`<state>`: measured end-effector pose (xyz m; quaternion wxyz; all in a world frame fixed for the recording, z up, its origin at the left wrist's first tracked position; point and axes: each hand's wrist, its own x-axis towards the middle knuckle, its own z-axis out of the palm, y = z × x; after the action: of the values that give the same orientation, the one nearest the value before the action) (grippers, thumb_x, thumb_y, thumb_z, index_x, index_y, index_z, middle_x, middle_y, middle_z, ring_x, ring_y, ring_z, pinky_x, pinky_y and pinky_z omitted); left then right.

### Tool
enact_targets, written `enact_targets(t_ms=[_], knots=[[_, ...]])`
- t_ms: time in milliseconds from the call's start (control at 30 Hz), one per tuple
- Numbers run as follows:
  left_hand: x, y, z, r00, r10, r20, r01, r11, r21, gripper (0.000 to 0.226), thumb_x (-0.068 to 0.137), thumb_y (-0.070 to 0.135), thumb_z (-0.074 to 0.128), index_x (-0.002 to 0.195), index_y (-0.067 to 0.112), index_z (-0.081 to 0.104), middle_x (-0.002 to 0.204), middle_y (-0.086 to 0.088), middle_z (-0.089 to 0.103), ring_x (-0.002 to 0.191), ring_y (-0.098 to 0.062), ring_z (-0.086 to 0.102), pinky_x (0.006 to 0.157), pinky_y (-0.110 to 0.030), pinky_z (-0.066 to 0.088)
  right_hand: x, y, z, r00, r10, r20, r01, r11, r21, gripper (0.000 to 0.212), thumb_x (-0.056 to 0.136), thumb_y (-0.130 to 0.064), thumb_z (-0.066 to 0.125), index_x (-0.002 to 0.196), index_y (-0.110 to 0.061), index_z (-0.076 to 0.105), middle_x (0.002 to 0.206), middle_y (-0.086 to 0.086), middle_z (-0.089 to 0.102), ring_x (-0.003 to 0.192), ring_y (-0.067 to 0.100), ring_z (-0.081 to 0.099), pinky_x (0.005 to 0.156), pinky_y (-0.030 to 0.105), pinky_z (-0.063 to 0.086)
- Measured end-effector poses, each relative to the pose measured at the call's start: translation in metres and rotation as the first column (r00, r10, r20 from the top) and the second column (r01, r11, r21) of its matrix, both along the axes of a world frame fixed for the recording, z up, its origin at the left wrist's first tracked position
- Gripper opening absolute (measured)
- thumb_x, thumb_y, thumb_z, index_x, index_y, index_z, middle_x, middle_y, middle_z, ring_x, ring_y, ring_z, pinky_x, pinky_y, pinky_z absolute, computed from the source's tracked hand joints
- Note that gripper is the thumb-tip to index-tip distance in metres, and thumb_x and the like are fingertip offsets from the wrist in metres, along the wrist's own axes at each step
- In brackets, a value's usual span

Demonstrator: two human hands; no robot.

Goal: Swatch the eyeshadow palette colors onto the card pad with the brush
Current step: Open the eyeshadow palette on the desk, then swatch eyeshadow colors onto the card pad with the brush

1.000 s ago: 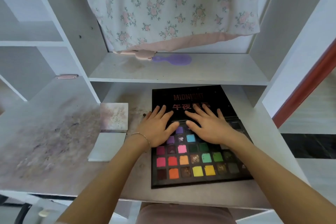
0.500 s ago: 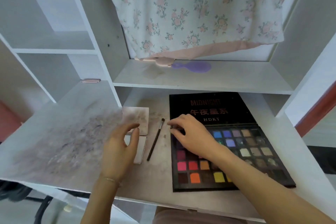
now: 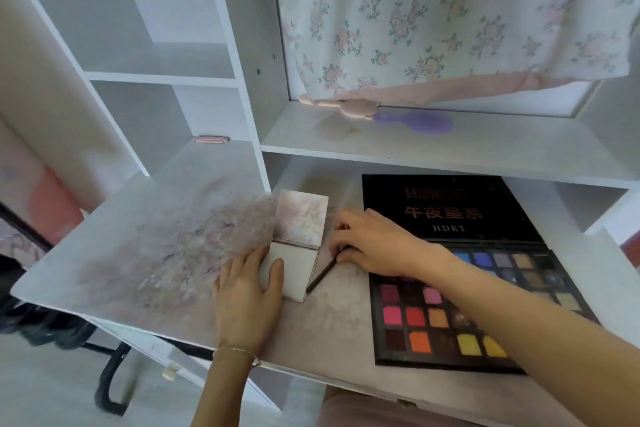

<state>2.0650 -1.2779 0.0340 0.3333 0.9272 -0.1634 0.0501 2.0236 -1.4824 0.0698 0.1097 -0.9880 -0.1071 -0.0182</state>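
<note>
My right hand [image 3: 372,243] curls over the brush [image 3: 320,274] on the desk [image 3: 346,340], fingers closing round the upper handle; the dark lower end lies on the desk w/ its tip at the card pad's right edge, so it's gripped but, as I judge it, not yet lifted. My left hand [image 3: 247,291] lies flat w/ relaxed fingers, thumb and palm pressing the near white page of the card pad [image 3: 298,274] to steady it. Its flipped-up far page is mottled w/ pinkish smudges; the near page looks bare, so no fresh swatch is down there. The eyeshadow palette [image 3: 433,322] sits open just right of the brush, pans exposed, my right forearm crossing its middle rows. Left to do, by my reckoning: lift brush, load a color, stroke it on the page, repeat per pan. Around: stained desk surface at left, a purple hairbrush [image 3: 415,122] and a pink object on the shelf above, floral cloth [image 3: 450,10] hanging behind. Only my own forearm blocks some pans.
</note>
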Motion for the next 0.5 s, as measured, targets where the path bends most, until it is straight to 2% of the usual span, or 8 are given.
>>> enact_targets(t_ms=[133,233,300,333,400,500], knots=[[0.0,0.001,0.001,1.0,-0.02,-0.005,0.02,0.999,0.025,0.044,0.086,0.039,0.046,0.12,0.013,0.059,0.118,-0.009,0.058,0.114,-0.029,0.046,0.097,-0.039,0.031,-0.004,-0.003,0.003,0.987,0.077,0.142,-0.061,0.992,-0.111,0.017,0.092,-0.027,0.048,0.102,-0.021,0.06,0.114,-0.002,0.05,0.105,0.014,0.042,0.081,0.023,0.026],[0.0,0.001,0.0,0.999,-0.04,0.0,0.04,0.997,0.066,0.057,0.078,0.044,0.037,0.123,0.014,0.057,0.123,-0.007,0.056,0.117,-0.027,0.043,0.099,-0.039,0.028,-0.014,-0.006,0.011,0.954,0.019,0.299,0.005,0.997,-0.078,0.012,0.09,-0.019,0.053,0.095,-0.012,0.062,0.097,0.002,0.061,0.091,0.021,0.051,0.076,0.026,0.034],[0.0,0.001,-0.002,0.999,-0.049,0.017,0.047,0.992,0.114,0.061,0.078,0.048,0.036,0.126,0.015,0.054,0.125,-0.006,0.054,0.119,-0.027,0.042,0.099,-0.039,0.027,-0.024,-0.009,0.013,0.92,-0.148,0.363,0.107,0.985,0.132,0.009,0.089,-0.014,0.055,0.093,-0.009,0.061,0.088,0.001,0.061,0.084,0.02,0.052,0.074,0.027,0.04],[0.0,0.0,-0.003,0.998,-0.053,0.025,0.049,0.99,0.135,0.063,0.078,0.051,0.034,0.127,0.015,0.053,0.125,-0.006,0.053,0.119,-0.027,0.041,0.099,-0.039,0.027,-0.03,-0.011,0.013,0.899,-0.257,0.356,0.159,0.946,0.281,0.009,0.089,-0.013,0.055,0.095,-0.01,0.06,0.087,-0.003,0.059,0.084,0.016,0.052,0.075,0.025,0.041],[-0.001,0.0,-0.004,0.998,-0.058,0.041,0.05,0.985,0.164,0.073,0.074,0.061,0.027,0.126,0.016,0.053,0.126,-0.006,0.052,0.119,-0.028,0.041,0.099,-0.04,0.027,-0.044,-0.012,0.011,0.845,-0.444,0.299,0.218,0.796,0.564,0.01,0.089,-0.01,0.055,0.097,-0.016,0.058,0.086,-0.012,0.056,0.083,0.002,0.054,0.075,0.015,0.042],[-0.001,-0.001,-0.004,0.997,-0.058,0.049,0.048,0.98,0.191,0.085,0.066,0.069,0.021,0.125,0.017,0.054,0.127,-0.006,0.051,0.12,-0.029,0.04,0.1,-0.042,0.027,-0.066,-0.013,0.009,0.752,-0.62,0.223,0.209,0.546,0.811,0.022,0.088,-0.007,0.055,0.093,-0.029,0.054,0.085,-0.012,0.06,0.078,-0.002,0.057,0.072,0.008,0.044]])
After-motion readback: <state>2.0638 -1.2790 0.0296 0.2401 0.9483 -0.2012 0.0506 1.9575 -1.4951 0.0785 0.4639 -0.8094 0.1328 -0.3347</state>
